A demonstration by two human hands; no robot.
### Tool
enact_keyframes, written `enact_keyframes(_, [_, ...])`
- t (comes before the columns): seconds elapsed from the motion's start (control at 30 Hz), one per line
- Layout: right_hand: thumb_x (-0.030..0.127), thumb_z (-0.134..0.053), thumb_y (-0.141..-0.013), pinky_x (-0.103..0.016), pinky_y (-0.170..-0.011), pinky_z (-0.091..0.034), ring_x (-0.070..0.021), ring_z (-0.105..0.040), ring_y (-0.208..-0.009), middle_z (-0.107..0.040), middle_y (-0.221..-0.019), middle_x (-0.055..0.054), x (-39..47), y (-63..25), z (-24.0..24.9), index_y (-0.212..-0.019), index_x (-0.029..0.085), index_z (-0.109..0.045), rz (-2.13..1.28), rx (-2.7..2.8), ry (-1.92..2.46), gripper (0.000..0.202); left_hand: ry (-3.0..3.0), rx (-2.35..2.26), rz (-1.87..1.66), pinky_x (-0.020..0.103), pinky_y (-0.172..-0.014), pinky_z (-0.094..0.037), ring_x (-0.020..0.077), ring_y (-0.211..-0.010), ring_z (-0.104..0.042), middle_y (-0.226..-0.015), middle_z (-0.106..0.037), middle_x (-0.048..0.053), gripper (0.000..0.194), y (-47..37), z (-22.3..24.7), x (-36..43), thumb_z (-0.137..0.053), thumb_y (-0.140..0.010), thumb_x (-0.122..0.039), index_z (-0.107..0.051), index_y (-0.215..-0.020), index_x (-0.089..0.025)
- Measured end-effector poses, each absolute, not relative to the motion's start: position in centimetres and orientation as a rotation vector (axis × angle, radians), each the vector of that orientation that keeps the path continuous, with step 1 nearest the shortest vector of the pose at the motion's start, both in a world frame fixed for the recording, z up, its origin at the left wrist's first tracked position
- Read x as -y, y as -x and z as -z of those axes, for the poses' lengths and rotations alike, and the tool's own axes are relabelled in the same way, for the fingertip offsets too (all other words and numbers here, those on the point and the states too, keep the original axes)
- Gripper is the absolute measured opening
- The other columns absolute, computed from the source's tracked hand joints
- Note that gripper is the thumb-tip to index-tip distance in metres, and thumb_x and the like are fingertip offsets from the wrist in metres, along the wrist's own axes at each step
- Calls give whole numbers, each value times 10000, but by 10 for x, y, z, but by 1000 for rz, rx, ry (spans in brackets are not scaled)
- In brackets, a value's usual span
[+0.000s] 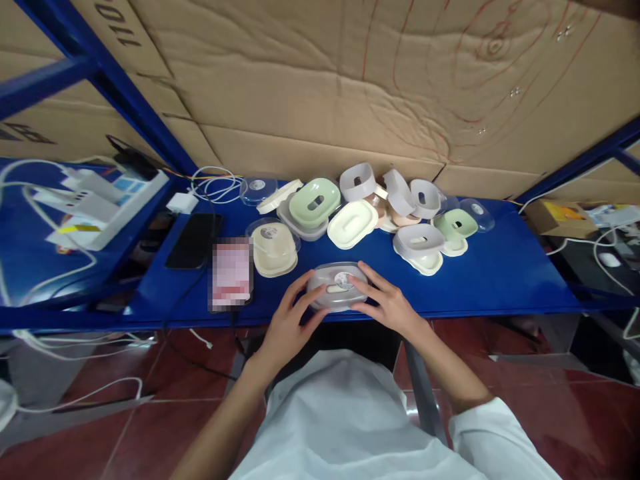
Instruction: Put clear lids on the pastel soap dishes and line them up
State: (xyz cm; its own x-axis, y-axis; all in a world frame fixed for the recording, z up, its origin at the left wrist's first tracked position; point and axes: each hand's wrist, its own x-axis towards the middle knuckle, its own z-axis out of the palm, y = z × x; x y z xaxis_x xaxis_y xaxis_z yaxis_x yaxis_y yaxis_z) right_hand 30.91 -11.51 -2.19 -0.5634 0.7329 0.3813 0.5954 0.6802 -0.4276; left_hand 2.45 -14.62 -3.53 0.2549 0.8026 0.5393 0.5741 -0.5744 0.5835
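Observation:
A grey oval box (337, 301) with a clear lid and a round sticker sits at the front edge of the blue table (480, 280). My left hand (295, 313) grips its left end, fingers on the lid and thumb at the near side. Around its right end my right hand (385, 300) is closed, with fingertips on the lid near the sticker. Behind the box lie a cream oval part (353, 225), a green slotted part (305, 210) and a cream piece (274, 259) under a clear lid.
More grey parts (420, 233) and a green one (454, 223) are heaped at the back right. A black phone (193, 241), a pixelated device (231, 273) and white cables (220, 187) lie at the left. Cardboard (320, 100) stands behind the table.

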Motion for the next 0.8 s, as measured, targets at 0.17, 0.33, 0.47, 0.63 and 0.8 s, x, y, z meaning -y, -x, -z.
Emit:
enact_keyframes(0.17, [304, -745, -1013, -503, -1295, -458, -323, -338, -1641, -275, -1802, -89, 116, -305, 19, -1725, 362, -325, -239, 2456, 917, 829, -2285, -1281, -1252, 485, -1131, -618, 292, -1376, -654, -1551, -571, 131, 467, -19, 44, 147, -775, -984, -276, -618, -1423, -305])
enact_keyframes(0.33, [289, -739, -1018, -491, -1279, -489, -316, -397, -1617, -346, -1775, -87, 116, -303, 20, -1701, 369, -381, -222, 2459, 964, 775, -2273, -1303, -1253, 483, -1140, -613, 292, -1412, -630, -1562, -559, 127, 445, -21, 47, 150, -753, -997, -245, -614, -1415, -312])
enact_keyframes(0.47, [286, -746, -1016, -498, -1261, -517, -323, -451, -1589, -401, -1748, -95, 125, -310, 20, -1705, 380, -372, -151, 2401, 949, 790, -2242, -1278, -1192, 502, -1178, -582, 317, -1488, -570, -1657, -462, 144, 540, -23, 42, 152, -740, -1008, -272, -541, -1508, -317])
enact_keyframes(0.63, [315, -781, -996, -479, -1235, -537, -335, -604, -1467, -502, -1688, -82, 153, -373, 13, -1668, 401, -450, 171, 2048, 1235, 754, -2255, -1337, -1100, 524, -1169, -578, 315, -1463, -588, -1678, -431, 161, 546, -21, 37, 152, -667, -1049, -267, -489, -1563, -314])
enact_keyframes(0.8, [592, -731, -985, -614, -1139, -563, -440, -616, -1426, -607, -1560, -229, 167, -504, 18, -1578, 187, -592, 642, 1458, 1788, 731, -2401, -1360, -1049, 509, -1162, -568, 307, -1435, -605, -1593, -550, 141, 399, -24, 36, 147, -632, -1055, -247, -613, -1451, -293])
